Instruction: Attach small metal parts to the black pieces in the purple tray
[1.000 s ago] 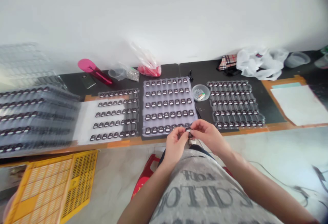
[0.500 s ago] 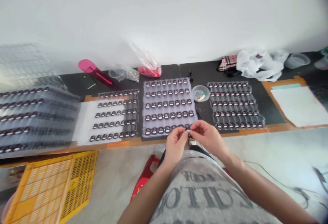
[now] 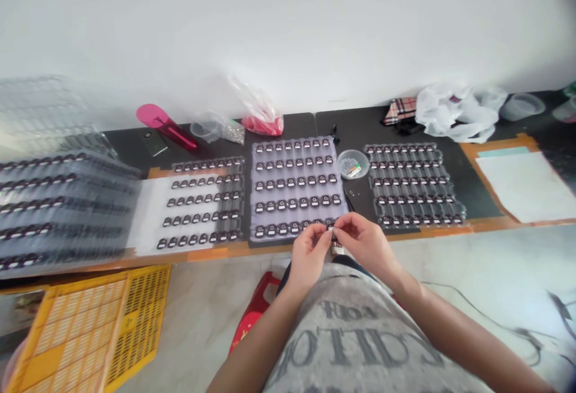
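Note:
My left hand (image 3: 310,253) and my right hand (image 3: 361,238) meet at the front right corner of a pale, lilac-looking plastic tray (image 3: 297,219). Both have thumb and fingers pinched together around a small black piece (image 3: 330,225) with a white patch, largely hidden by the fingertips. Rows of similar small black pieces (image 3: 293,203), each with a white label and a ring mark, fill the tray. Just right of it stands a clear round bowl (image 3: 345,166) with tiny clear parts and a coloured label inside. Near my right hand, a few tiny bits (image 3: 351,193) lie on the dark table.
Another filled clear tray (image 3: 411,192) lies to the right, one more (image 3: 229,207) to the left, and a tall tray stack (image 3: 90,213) farther left. Plastic bags (image 3: 454,114) and a pink-topped object (image 3: 153,115) stand behind. Below are a yellow crate (image 3: 135,321) and a red stool (image 3: 252,315).
The fingertips have shifted very slightly around the small piece. Both hands stay at the tray's front right corner; nothing else has visibly moved.

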Motion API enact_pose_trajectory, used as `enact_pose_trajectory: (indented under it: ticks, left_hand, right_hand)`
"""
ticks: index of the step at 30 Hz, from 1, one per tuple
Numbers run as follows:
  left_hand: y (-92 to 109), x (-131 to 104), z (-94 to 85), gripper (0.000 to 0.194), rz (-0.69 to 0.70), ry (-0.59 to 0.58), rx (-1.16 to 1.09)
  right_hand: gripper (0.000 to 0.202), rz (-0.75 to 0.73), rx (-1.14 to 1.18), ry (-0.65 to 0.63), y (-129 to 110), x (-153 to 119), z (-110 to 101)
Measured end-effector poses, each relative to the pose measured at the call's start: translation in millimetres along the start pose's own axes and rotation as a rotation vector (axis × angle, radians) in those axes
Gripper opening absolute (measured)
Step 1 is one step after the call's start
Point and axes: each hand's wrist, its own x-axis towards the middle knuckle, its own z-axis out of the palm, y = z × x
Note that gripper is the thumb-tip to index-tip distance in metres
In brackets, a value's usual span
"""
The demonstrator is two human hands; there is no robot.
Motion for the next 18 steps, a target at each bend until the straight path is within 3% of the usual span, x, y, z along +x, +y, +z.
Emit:
enact_pose_trajectory:
  ticks: [12, 18]
  left_hand:
    - [-0.2, 0.4, -0.3, 0.017, 0.003, -0.012, -0.014]
    - [-0.2, 0.5, 0.4, 0.017, 0.007, -0.034, -0.039]
  right_hand:
    - [0.005, -0.242, -0.186, 0.052, -1.0, -4.8, -1.2]
    - [0.006, -0.269, -0.218, 0.060, -2.2, -5.1, -1.2]
